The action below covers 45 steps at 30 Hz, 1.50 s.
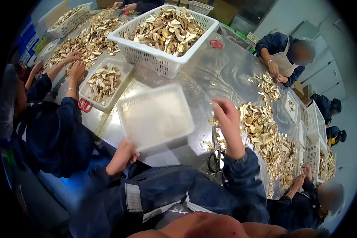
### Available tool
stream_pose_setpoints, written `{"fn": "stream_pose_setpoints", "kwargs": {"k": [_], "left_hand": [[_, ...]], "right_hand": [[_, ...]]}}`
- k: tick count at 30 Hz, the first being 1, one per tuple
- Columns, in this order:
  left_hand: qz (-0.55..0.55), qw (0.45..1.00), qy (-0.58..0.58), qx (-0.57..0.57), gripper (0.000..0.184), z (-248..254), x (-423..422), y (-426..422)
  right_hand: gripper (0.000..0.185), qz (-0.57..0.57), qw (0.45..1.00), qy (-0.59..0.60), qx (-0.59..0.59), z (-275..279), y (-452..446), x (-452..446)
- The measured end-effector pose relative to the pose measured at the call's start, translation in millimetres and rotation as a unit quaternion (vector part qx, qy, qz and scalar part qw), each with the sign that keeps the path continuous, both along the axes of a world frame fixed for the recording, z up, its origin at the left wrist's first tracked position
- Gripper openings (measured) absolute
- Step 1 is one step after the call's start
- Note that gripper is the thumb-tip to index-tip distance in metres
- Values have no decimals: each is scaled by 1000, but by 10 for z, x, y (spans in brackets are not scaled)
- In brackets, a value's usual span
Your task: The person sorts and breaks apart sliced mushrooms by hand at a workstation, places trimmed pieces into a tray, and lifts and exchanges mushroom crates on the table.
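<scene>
A translucent white plastic tray [156,113] is tilted above the metal table, its inside showing only a hazy pale bottom. My left hand [123,156] grips it at the near left corner. To the right of the tray my right hand [229,125] is raised, slightly blurred, with its fingers loosely apart and nothing visible in them. Black-handled scissors [214,158] lie on the table below that hand. Just beyond it spreads a long pile of dried mushroom slices [265,137].
A large white basket [154,59] heaped with slices stands ahead. A co-worker's tray [123,85] of slices and red-handled scissors [84,105] are at left. More red scissors [216,43] lie behind. Several co-workers sit around the metal table [210,75]; baskets [313,154] line the right side.
</scene>
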<state>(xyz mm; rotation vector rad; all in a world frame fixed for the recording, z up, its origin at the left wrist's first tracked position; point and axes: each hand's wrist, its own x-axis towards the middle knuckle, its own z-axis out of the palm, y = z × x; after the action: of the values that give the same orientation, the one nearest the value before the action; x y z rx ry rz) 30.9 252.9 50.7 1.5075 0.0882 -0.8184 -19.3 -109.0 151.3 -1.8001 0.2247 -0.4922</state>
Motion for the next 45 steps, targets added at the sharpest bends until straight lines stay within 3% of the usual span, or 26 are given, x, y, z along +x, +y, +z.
{"fn": "stream_pose_setpoints", "kwargs": {"k": [3, 5, 6, 8, 10, 12, 14, 16, 18, 20, 21, 24, 26, 27, 28, 29, 30, 32, 33, 36, 38, 40, 41, 42, 43, 45], "left_hand": [[-89, 993, -20, 74, 33, 56, 90, 218], [-78, 978, -109, 163, 33, 187, 250, 443], [-66, 965, -151, 204, 35, 198, 353, 561], [77, 945, -240, 211, 36, 2, 727, 768], [156, 950, -260, 69, 38, 193, 1116, 610], [192, 940, -280, 11, 42, 499, 1549, 229], [171, 923, -304, -162, 49, 476, 2208, -107], [229, 919, -174, -271, 56, 391, 2996, -442], [227, 917, -149, -292, 62, 374, 3622, -703], [272, 923, -174, -210, 57, 760, 3556, -962], [246, 904, -242, -252, 56, 500, 3812, -1030], [371, 864, -281, -191, 64, 823, 3503, -1261], [314, 846, -351, -249, 62, 970, 3225, -1375], [346, 838, -352, -233, 61, 797, 3423, -1444], [309, 851, -341, -252, 65, 860, 3392, -1490], [331, 848, -320, -261, 63, 827, 3372, -1557], [355, 836, -312, -279, 61, 910, 3433, -1618], [358, 783, -410, -300, 54, 1003, 3351, -1600], [332, 831, -346, -281, 68, 1141, 3157, -1508], [320, 863, -311, -239, 66, 881, 3382, -1475], [367, 803, -370, -288, 63, 873, 3228, -1545], [352, 827, -355, -258, 65, 1036, 3040, -1462], [372, 805, -376, -267, 67, 959, 3133, -1482], [334, 839, -331, -272, 67, 797, 3333, -1406], [358, 843, -332, -225, 66, 688, 3399, -1417], [385, 822, -353, -227, 66, 914, 3456, -1467]], "right_hand": [[30, 59, 996, 9, 63, -27, 17, 679], [37, 70, 992, 44, 94, -2, 27, 985], [40, 62, 990, 62, 109, 14, 14, 1107], [45, 46, 985, 97, 137, 40, -22, 1328], [49, 34, 980, 94, 173, 46, -16, 1605], [50, 31, 971, 109, 212, 26, 29, 1850], [50, 41, 958, 140, 246, 23, 92, 2068], [46, 17, 980, 94, 174, -41, 140, 2224], [42, 8, 991, 40, 127, -70, 129, 2349], [38, 15, 994, -19, 108, -118, 103, 2421], [32, 21, 984, -81, 158, -228, 111, 2472], [30, -5, 977, -89, 191, -303, 28, 2348], [31, -7, 987, -51, 152, -145, -244, 2268], [31, 3, 989, -32, 146, -179, -454, 2343], [31, 13, 990, -9, 142, -146, -494, 2334], [32, 18, 977, -68, 199, -102, -451, 2385], [32, -9, 982, -55, 181, -65, -444, 2350], [33, -57, 988, -34, 139, -34, -408, 2227], [37, -40, 981, -123, 144, 102, -254, 2101], [40, 65, 976, 1, 207, -25, -450, 2259], [33, 22, 979, -30, 199, 9, -379, 2145], [28, -37, 984, -70, 162, 14, -307, 2008], [27, -18, 984, -64, 167, 5, -296, 2031], [27, 44, 986, -48, 153, -93, -429, 2170], [26, 28, 983, -35, 180, -84, -391, 2121], [25, 19, 985, -62, 163, 85, -425, 2262]]}}
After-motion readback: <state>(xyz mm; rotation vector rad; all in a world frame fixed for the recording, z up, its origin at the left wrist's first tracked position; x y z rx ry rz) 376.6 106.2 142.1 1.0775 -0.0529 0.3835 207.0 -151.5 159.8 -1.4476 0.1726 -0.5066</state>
